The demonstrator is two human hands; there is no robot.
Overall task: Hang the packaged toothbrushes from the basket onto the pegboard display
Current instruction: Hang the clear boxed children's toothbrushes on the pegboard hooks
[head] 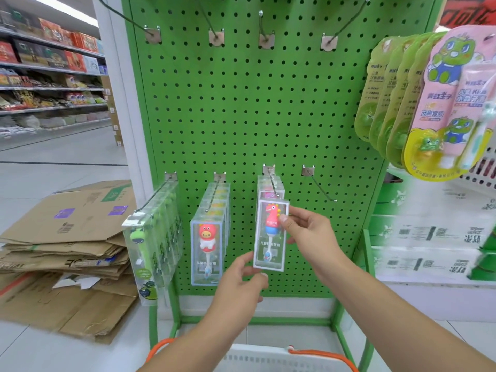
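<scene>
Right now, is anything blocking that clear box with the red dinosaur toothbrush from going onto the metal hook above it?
Nothing visible does. The clear box with the red dinosaur toothbrush, held by the left hand and right hand, sits just below the tip of the metal hook, in front of the boxes already hanging there.

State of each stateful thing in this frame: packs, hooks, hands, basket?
Dinosaur toothbrush pack: held upright in front of the third lower hook, not clearly hung.
Left hand: grip pinches its bottom corner.
Right hand: grip pinches its right edge.
Fourth lower hook: bare.
Basket: contents hidden.
</scene>
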